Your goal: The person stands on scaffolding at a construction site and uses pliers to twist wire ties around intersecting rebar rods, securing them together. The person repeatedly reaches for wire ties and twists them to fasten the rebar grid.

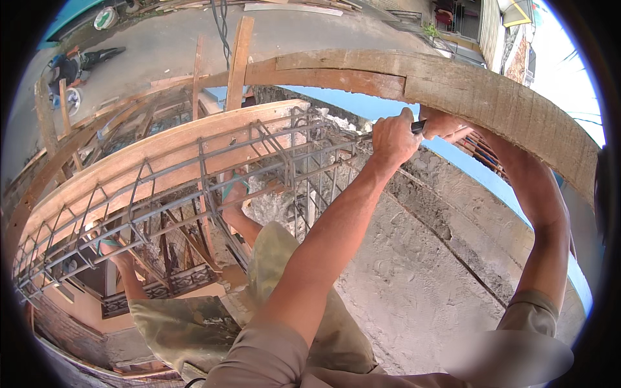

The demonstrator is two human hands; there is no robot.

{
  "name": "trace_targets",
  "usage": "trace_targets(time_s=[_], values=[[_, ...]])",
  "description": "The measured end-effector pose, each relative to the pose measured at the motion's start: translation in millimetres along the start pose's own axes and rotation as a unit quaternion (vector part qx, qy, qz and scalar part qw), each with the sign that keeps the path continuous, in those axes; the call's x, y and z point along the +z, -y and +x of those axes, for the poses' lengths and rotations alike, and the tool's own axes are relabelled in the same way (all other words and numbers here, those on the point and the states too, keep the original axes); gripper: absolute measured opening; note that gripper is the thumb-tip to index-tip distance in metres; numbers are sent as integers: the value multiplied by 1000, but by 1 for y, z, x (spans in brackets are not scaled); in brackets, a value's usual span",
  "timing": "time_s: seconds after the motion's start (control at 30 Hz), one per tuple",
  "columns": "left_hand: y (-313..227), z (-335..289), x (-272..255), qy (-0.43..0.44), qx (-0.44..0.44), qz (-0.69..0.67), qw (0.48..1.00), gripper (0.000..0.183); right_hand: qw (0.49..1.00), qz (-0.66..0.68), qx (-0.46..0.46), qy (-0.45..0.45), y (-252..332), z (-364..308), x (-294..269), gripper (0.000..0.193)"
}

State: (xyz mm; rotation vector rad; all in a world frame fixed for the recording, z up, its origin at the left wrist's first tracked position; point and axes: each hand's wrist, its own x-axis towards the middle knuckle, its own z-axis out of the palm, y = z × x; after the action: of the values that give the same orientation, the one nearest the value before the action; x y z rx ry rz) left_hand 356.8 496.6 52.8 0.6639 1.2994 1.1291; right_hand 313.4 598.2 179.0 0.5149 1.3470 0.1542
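My left hand (pixel 396 138) is closed in a fist round a dark, rod-like thing (pixel 419 127) whose short black end shows past the fist. Close beside it, my right hand (pixel 441 123) reaches under the curved wooden beam (pixel 479 84), at the same black end. Its fingers are partly hidden, and I cannot make out whether they grip it. Left of my fists, the end of a long steel rebar cage (pixel 284 155) lies along a wooden formwork board (pixel 168 152). Below my hands runs the rough top of a concrete wall (pixel 440 187).
My feet are among the rebar, the bare left foot (pixel 116 255) in a green-strapped sandal. An upright wooden post (pixel 239 61) meets the beam. A grey plastered surface (pixel 414 271) slopes at right. Far below, a motorbike (pixel 71 71) and a white bucket (pixel 105 18) stand on the street.
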Motion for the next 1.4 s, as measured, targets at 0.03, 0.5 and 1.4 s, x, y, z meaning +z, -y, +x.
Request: trace_targets(time_s=[0.03, 0.5, 1.4], values=[[5, 4, 0, 9, 26, 12, 1000, 37, 997, 8, -30, -66, -5, 0, 9, 55], [34, 10, -17, 16, 76, 4, 997, 58, 976, -103, -97, -166, -6, 14, 11, 47], [47, -101, -75, -264, -30, -199, 943, 36, 945, 314, -90, -9, 1, 3, -14, 56]])
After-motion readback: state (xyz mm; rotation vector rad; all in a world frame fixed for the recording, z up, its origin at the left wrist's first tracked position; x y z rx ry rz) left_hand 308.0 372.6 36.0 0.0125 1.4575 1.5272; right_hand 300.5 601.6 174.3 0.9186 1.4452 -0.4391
